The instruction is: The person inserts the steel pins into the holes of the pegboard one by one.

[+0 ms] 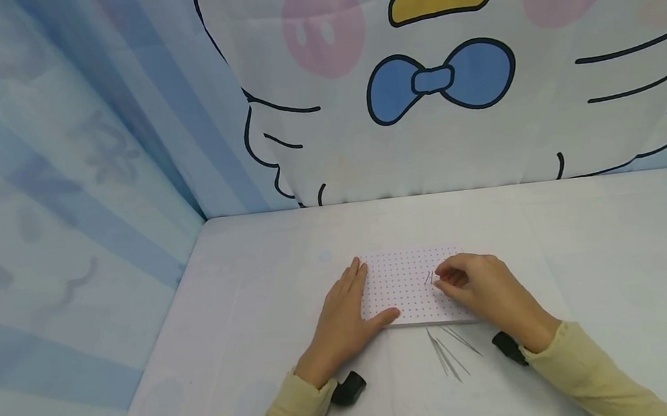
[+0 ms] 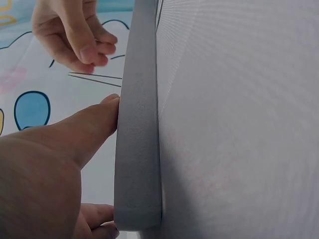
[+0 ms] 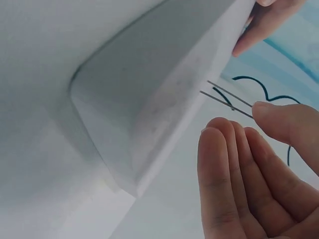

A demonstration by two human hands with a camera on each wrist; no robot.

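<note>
Needles standing in dotted foam board

White foam board [image 1: 406, 288], covered in small red dots, lies flat on the table [image 1: 620, 259] with its long axis running left to right. Two thin metal needles [image 1: 429, 278] stand upright in it, right of centre. My right hand [image 1: 482, 287] pinches one by its top, fingertips [image 3: 271, 114] above the board. My left hand [image 1: 345, 318] lies open, fingers straight, thumb [image 2: 94, 119] pressing the near edge. Loose needles [image 1: 448, 348] lie near me, fanned
</note>
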